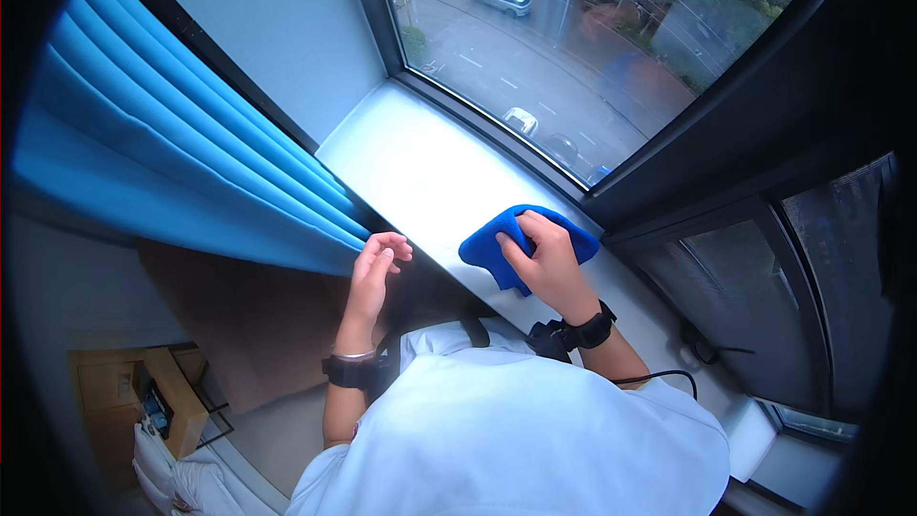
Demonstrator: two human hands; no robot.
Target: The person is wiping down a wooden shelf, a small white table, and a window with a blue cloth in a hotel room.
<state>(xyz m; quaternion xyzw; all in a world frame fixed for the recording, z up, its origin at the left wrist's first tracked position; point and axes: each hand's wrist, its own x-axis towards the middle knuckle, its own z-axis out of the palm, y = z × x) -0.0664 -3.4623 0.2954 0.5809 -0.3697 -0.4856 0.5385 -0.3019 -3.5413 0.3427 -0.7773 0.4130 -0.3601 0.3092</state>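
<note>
A blue cloth is bunched under my right hand, which grips it against the white window sill. The cloth lies towards the right part of the sill, close to the corner of the dark window frame. My left hand is raised beside the sill's near edge, fingers curled loosely apart, holding nothing. Just behind its fingertips hangs the lower edge of a light blue curtain. Black bands are strapped around both wrists.
Beyond the glass pane lie a street and parked cars. Dark-framed window panels stand at the right. A black cable runs by my right arm. Wooden furniture and white bedding are at the lower left.
</note>
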